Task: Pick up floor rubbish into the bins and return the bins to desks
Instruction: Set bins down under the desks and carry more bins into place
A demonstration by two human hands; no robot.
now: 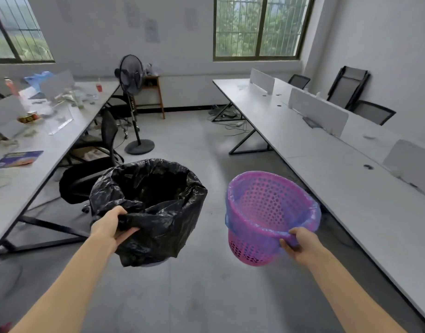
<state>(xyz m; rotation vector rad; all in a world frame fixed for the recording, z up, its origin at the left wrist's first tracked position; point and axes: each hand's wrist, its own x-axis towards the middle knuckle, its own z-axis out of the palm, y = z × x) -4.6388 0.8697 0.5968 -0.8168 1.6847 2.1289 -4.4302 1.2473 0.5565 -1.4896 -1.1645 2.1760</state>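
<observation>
Bins both aloft in the aisle: left hand [113, 225] clenched on the black-lined bin [156, 203] nearer the cluttered left desk [38, 169], right hand [296, 243] pinching the pink basket [269, 212] rim, nearer the right desk [326, 164].

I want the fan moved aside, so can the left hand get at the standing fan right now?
Probably not. The left hand is shut on the rim of the black-bagged bin, and the standing fan is well up the aisle beyond it. The floor between looks open, so walking closer and putting down the bin should do.
</observation>
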